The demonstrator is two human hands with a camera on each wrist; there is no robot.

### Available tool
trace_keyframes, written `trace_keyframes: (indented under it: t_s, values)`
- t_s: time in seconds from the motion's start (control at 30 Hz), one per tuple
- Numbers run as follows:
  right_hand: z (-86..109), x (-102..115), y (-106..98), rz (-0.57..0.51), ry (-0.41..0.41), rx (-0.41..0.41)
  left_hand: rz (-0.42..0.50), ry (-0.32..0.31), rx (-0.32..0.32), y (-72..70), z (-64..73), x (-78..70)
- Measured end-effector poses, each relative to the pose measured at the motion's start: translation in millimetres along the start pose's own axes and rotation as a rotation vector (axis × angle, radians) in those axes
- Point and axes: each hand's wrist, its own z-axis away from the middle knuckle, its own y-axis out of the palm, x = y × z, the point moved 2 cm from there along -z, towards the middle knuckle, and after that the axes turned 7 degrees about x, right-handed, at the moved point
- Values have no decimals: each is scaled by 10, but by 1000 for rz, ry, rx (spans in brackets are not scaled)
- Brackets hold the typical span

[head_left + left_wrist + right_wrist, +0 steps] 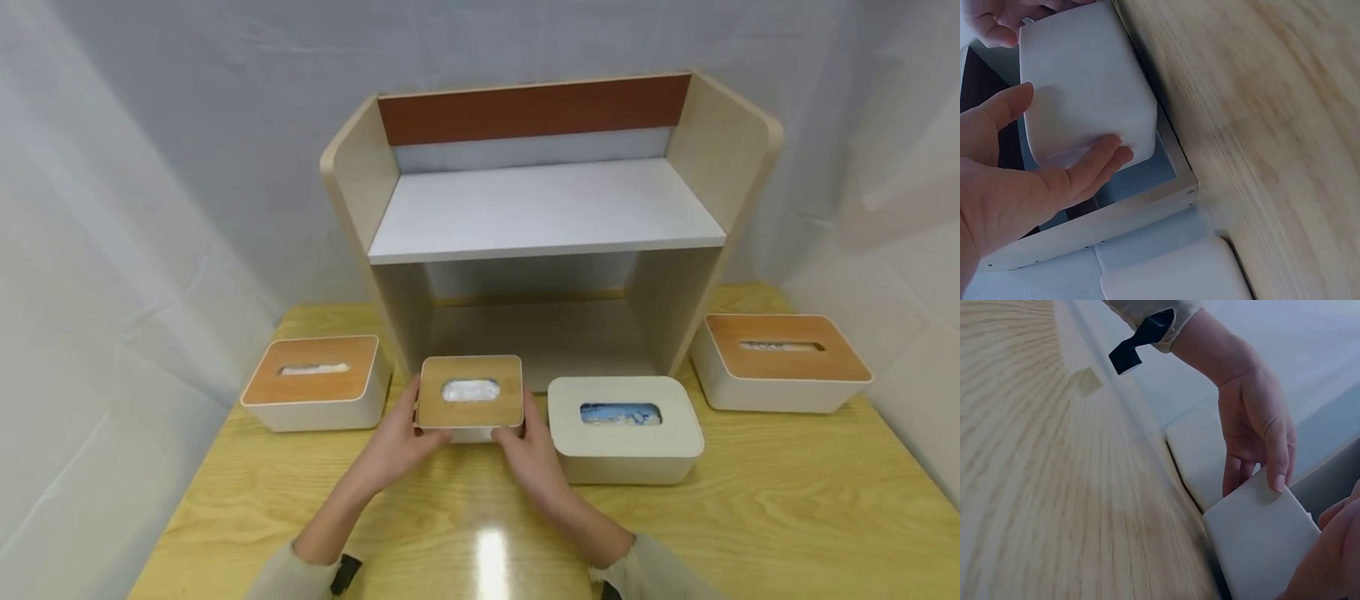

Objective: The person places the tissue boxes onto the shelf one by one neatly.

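Note:
A small tissue box (pixel 469 415) with a wood-look lid and white sides stands before the shelf's lower opening, tissue showing in its oval slot. My left hand (pixel 393 440) grips its left side, thumb on the front face. On the right side my right hand (pixel 531 454) holds it the same way, its thumb at the front corner. The left wrist view shows the box's plain white front (pixel 1082 81) between both hands. Whether its base touches the table cannot be told. Close beside my right hand sits a larger all-white tissue box (pixel 626 467) with a blue packet inside.
A two-tier shelf unit (pixel 547 208) with pale side panels and a white upper board stands at the back of the wooden table (pixel 420 533). Orange-lidded tissue boxes flank it, one on the left (pixel 315 408) and one on the right (pixel 780 392). White sheeting hangs around.

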Motion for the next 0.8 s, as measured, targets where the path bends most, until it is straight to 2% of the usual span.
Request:
trace_keyframes:
  t_s: [0.17,0.27,0.4,0.6,0.7,0.8]
  values:
    - [-101,-36,31,11,-31,-13,-57,-75,-34,-17,-34,24]
    - [-147,-49,43,33,-31,-45,-72,-94,-44,-20,-56,45]
    - [-190,-36,33,38,-13,-80,-59,-74,-52,-9,-107,68]
    - [-252,-35,10,-44,-35,-66,-21,-43,-64,-6,-161,72]
    - [-231,-50,2,-24,-59,-64,-51,-27,-70,-14,-182,83]
    - [-178,-59,8,48,-94,-46,-87,-23,-76,-24,-190,86]
